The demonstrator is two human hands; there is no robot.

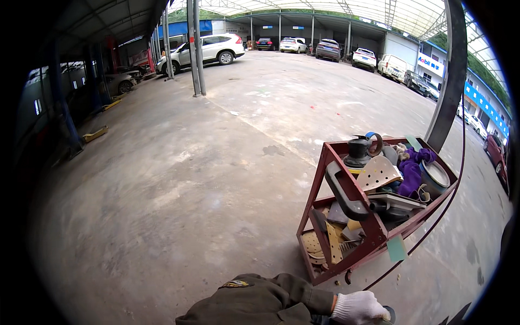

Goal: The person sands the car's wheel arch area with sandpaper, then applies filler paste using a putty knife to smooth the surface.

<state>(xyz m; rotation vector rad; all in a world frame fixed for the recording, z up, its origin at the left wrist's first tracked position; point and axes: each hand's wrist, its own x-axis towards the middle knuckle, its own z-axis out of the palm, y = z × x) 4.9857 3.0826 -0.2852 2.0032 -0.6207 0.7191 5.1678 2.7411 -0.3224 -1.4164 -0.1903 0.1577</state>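
My left hand (pixel 359 307), in a white knit glove, is at the lower edge, right of the middle. The arm in a dark olive sleeve (pixel 260 300) reaches across from the left. Its fingers look curled by a dark grey rounded thing (pixel 390 313), mostly cut off by the picture's edge; I cannot make out its kind. My right hand is out of view. Just beyond the glove stands a dark red metal trolley (pixel 380 230), the nearest thing to it. On its top lie a black round sander (pixel 358 150), perforated sanding sheets (pixel 379 173) and a purple cloth (pixel 410 176).
A dark hose (pixel 433 227) runs down past the trolley's right side to the floor. A steel post (pixel 448 81) rises behind it. Sanding discs and blocks fill the lower shelf (pixel 336 271). Parked cars (pixel 327 50) line the far side; a white car (pixel 208 50) stands far left.
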